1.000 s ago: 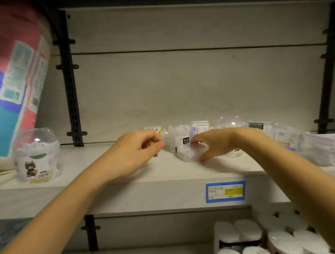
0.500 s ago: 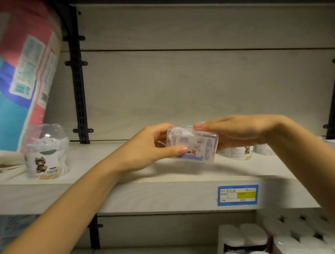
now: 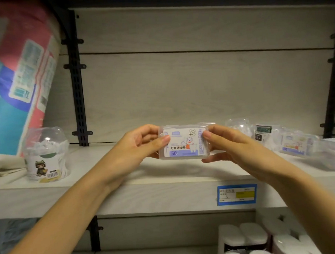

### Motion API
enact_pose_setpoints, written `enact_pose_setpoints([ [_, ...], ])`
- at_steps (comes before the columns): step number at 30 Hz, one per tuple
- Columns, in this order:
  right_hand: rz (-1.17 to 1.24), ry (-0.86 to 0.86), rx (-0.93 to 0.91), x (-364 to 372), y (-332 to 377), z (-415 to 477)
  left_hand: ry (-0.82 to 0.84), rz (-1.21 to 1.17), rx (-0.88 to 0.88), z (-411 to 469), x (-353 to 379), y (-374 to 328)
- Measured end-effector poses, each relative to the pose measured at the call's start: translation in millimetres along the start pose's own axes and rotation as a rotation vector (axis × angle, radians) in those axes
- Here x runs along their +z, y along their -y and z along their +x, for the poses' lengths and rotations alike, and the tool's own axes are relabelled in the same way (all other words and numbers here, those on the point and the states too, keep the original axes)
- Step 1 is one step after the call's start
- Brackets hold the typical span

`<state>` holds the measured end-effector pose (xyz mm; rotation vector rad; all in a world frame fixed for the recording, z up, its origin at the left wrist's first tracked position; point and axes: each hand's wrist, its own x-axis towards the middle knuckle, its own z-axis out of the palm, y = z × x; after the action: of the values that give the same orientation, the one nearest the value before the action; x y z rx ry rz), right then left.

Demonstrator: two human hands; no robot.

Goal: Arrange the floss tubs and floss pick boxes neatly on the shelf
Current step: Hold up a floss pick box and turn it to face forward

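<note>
A clear floss pick box [image 3: 183,142] with a white and purple label faces me, held level above the shelf [image 3: 167,198]. My left hand [image 3: 138,146] pinches its left end and my right hand [image 3: 225,144] pinches its right end. A clear domed floss tub [image 3: 45,155] with a cartoon label stands alone on the shelf at the left. More clear tubs [image 3: 240,126] and floss pick boxes [image 3: 298,143] lie jumbled on the shelf at the right, behind my right hand.
A large pink and blue soft pack [image 3: 10,78] leans on the shelf at far left. Black uprights [image 3: 77,83] run down the back wall. A blue price tag [image 3: 236,194] sits on the shelf's front edge. White rolls [image 3: 253,237] fill the lower right.
Both hands lifted the floss pick box off the shelf and turned it from tilted to level, label facing me. The view shifted left and closer.
</note>
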<state>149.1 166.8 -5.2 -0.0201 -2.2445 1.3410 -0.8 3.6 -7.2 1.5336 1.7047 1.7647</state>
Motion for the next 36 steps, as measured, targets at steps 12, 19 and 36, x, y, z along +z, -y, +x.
enact_pose_setpoints([
  [12,-0.083,-0.378,-0.25,-19.3,-13.4,-67.8,-0.072,-0.068,0.208,10.2,71.7,-4.3],
  [19,-0.285,-0.362,-0.346,-103.3,-28.6,-117.3,-0.097,-0.047,0.249,25.3,167.2,-15.3],
  [36,-0.306,-0.356,-0.155,-273.8,-44.7,-125.8,-0.008,0.311,0.078,80.2,299.7,-60.7],
])
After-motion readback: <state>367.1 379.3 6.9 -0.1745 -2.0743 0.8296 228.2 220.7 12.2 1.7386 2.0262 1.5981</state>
